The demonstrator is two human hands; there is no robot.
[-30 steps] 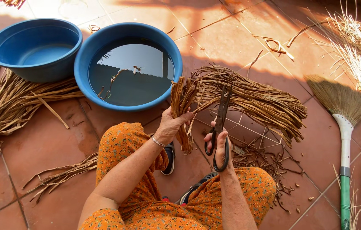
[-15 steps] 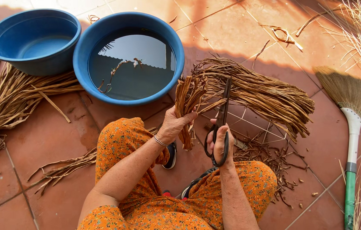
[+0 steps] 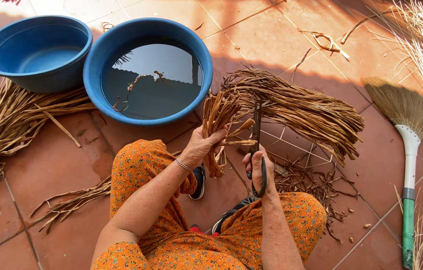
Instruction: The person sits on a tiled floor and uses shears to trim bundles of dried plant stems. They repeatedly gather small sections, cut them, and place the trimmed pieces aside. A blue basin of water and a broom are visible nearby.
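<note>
Sitting on a tiled floor (image 3: 36, 175), a person in orange patterned trousers (image 3: 141, 165) is working over the knees. Left hand (image 3: 202, 146) is gripping a bunch (image 3: 219, 120) of dried brown strips, fingers clenched around its middle; the bunch is standing roughly upright, its top fanning out and its lower end hanging between the knees. Right hand (image 3: 257, 167) is holding dark scissors (image 3: 257, 145), fingers closed through the handle loop, blades pointing up and away, lying just beside the bunch; whether the blades are touching the strips cannot be told. Short dark trimmings (image 3: 311, 182) are lying on the tiles right of the right knee. A loose strip bundle (image 3: 71, 205) is lying left of the left knee. Beyond the hands, a large strip sheaf (image 3: 301, 107) is resting on a white wire rack (image 3: 281, 137). A blue basin (image 3: 149, 70) holding water is sitting just behind the bunch, touching a second, emptier basin (image 3: 36, 50). A tied bundle (image 3: 6, 130) is lying far left. A broom (image 3: 406, 130) is lying far right.
</note>
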